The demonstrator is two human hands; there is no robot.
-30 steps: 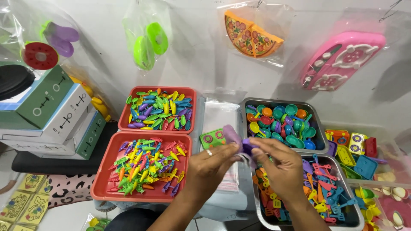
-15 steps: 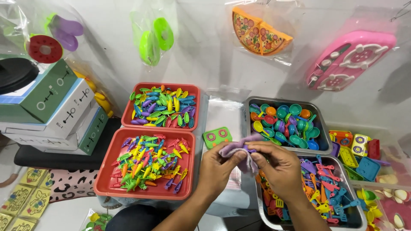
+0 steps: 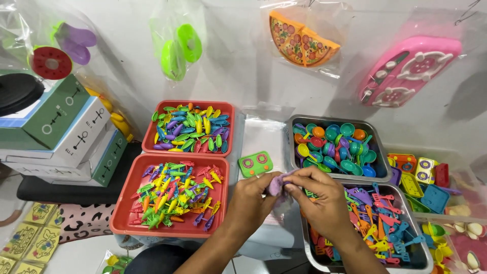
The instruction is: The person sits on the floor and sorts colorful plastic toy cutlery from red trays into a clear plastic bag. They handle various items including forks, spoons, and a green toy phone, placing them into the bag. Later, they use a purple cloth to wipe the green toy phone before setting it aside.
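Note:
My left hand (image 3: pixel 252 199) and my right hand (image 3: pixel 318 195) meet over the middle of the work surface, both pinching one small purple plastic toy piece (image 3: pixel 277 182) between their fingertips. A little green toy stove (image 3: pixel 255 163) with two pink rings lies just beyond my left hand. My right hand hovers over the near metal tray (image 3: pixel 417 253) of mixed plastic utensils. What exact shape the purple piece has is hidden by my fingers.
Two red trays (image 3: pixel 127 215) of small colourful toy pieces sit at left, a metal tray of toy spoons (image 3: pixel 378 144) at back right. Stacked boxes (image 3: pixel 61 137) stand far left. Bagged toys hang on the wall, including a pizza (image 3: pixel 302 40) and a pink stove (image 3: pixel 406 71).
My hands have drawn closer together around the purple piece, which is now more covered by my fingers. The green toy stove now lies clear of my hands.

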